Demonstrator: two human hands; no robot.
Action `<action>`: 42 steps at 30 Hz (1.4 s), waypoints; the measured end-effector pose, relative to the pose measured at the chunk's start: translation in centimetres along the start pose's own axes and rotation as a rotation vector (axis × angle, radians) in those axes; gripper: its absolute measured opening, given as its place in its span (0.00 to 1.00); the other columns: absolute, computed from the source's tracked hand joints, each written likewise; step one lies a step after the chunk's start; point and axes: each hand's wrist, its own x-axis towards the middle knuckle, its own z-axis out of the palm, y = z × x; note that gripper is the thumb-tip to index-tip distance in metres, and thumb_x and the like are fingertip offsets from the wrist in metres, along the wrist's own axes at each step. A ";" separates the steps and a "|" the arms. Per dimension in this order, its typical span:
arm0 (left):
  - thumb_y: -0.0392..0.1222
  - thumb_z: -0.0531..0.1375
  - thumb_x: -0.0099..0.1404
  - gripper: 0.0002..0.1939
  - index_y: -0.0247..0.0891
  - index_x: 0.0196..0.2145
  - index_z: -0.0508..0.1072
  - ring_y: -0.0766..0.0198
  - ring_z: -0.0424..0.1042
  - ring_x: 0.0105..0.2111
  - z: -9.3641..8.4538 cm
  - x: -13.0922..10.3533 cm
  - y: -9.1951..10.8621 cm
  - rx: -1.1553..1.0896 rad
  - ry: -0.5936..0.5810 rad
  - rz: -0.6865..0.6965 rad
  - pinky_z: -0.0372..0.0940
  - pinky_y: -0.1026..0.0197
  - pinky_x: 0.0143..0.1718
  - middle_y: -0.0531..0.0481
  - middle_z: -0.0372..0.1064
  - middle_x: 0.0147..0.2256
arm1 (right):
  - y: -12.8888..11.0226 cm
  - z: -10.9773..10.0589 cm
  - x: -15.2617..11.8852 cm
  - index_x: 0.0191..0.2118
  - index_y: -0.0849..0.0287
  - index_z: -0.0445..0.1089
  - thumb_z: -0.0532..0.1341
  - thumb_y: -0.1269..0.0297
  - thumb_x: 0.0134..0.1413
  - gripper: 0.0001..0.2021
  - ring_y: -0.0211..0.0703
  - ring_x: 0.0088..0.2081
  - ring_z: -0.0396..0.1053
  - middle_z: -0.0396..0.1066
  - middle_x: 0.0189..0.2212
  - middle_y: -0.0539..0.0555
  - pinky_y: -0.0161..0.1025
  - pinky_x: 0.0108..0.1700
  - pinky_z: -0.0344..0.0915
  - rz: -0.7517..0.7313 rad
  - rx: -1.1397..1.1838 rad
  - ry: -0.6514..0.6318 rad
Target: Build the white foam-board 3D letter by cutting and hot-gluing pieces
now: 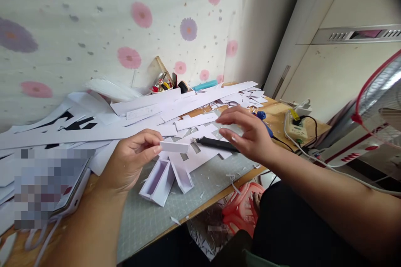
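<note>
Between the thumb and fingers of my left hand [133, 156] is a small white strip [174, 147], held above the cutting mat [138, 231]. Below it stand two folded white pieces, a box-like one [158, 181] and a narrower one [182, 176], side by side on the mat. My right hand [246, 131] hovers with fingers apart, holding nothing. A black cutter-like tool [217, 144] lies near its fingertips, over a white sheet with square cutouts [205, 154]. The far end of the tool is hidden behind my right hand.
Long white strips [94, 135] and scraps cover the back and left. A phone [53, 187] stands at left. A blue-handled tool [265, 123] and power strip [296, 127] lie at right. A red basket [241, 206] is below the table edge, a fan [382, 91] far right.
</note>
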 end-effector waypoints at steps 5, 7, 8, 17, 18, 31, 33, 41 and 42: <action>0.34 0.64 0.52 0.03 0.40 0.26 0.75 0.62 0.63 0.35 -0.3 -0.2 0.0 -0.033 -0.046 0.041 0.60 0.63 0.38 0.48 0.66 0.32 | -0.3 3.6 0.4 0.36 0.61 0.71 0.59 0.68 0.56 0.04 0.37 0.36 0.68 0.70 0.35 0.55 0.39 0.41 0.67 0.114 0.278 -0.229; 0.34 0.63 0.52 0.03 0.39 0.26 0.76 0.61 0.64 0.35 -0.3 -0.2 0.2 -0.040 -0.072 0.043 0.60 0.62 0.38 0.48 0.67 0.32 | 0.2 5.0 0.9 0.35 0.62 0.71 0.60 0.67 0.56 0.05 0.36 0.34 0.67 0.70 0.33 0.54 0.37 0.38 0.66 0.229 0.395 -0.312; 0.34 0.63 0.52 0.02 0.39 0.25 0.76 0.60 0.64 0.35 -0.2 -0.2 0.3 -0.037 -0.079 0.041 0.60 0.61 0.38 0.47 0.67 0.32 | 0.5 5.7 1.2 0.34 0.62 0.72 0.60 0.67 0.55 0.05 0.36 0.33 0.67 0.70 0.32 0.53 0.36 0.38 0.65 0.274 0.451 -0.369; 0.36 0.68 0.47 0.03 0.38 0.20 0.76 0.61 0.66 0.33 -0.4 -0.3 0.8 0.067 -0.109 -0.002 0.63 0.61 0.34 0.46 0.67 0.31 | 2.2 9.9 1.7 0.31 0.61 0.75 0.64 0.76 0.50 0.04 0.35 0.34 0.66 0.72 0.30 0.49 0.34 0.41 0.63 0.209 0.645 -0.746; 0.36 0.68 0.47 0.04 0.38 0.20 0.76 0.61 0.66 0.33 -0.6 -0.3 0.8 0.100 -0.126 -0.002 0.64 0.61 0.35 0.47 0.67 0.31 | 2.3 10.1 1.6 0.32 0.61 0.76 0.64 0.76 0.50 0.05 0.35 0.35 0.66 0.72 0.31 0.50 0.34 0.41 0.63 0.201 0.651 -0.753; 0.37 0.62 0.55 0.07 0.41 0.20 0.72 0.63 0.69 0.36 -0.8 -0.2 1.7 0.568 -0.353 0.055 0.64 0.59 0.41 0.52 0.67 0.32 | 2.7 10.1 1.4 0.35 0.63 0.77 0.62 0.77 0.52 0.07 0.36 0.37 0.66 0.72 0.32 0.51 0.34 0.44 0.60 0.307 0.707 -0.795; 0.37 0.61 0.55 0.07 0.41 0.20 0.72 0.62 0.69 0.36 -0.5 -0.3 1.8 0.597 -0.360 0.052 0.64 0.59 0.41 0.51 0.67 0.32 | 2.7 10.1 1.3 0.35 0.63 0.77 0.62 0.76 0.52 0.07 0.35 0.37 0.66 0.73 0.32 0.50 0.34 0.44 0.60 0.324 0.712 -0.794; 0.36 0.60 0.55 0.06 0.40 0.21 0.70 0.63 0.69 0.36 0.4 -0.8 1.7 0.637 -0.365 0.081 0.63 0.59 0.43 0.52 0.67 0.33 | 2.7 10.0 1.2 0.35 0.63 0.77 0.62 0.78 0.51 0.08 0.34 0.35 0.66 0.73 0.32 0.50 0.33 0.44 0.61 0.368 0.763 -0.795; 0.35 0.60 0.55 0.07 0.40 0.21 0.70 0.63 0.69 0.36 0.5 -0.9 1.8 0.645 -0.366 0.085 0.63 0.60 0.43 0.52 0.67 0.33 | 2.7 10.0 1.2 0.35 0.63 0.77 0.62 0.78 0.52 0.08 0.34 0.35 0.66 0.73 0.32 0.50 0.33 0.44 0.61 0.369 0.765 -0.796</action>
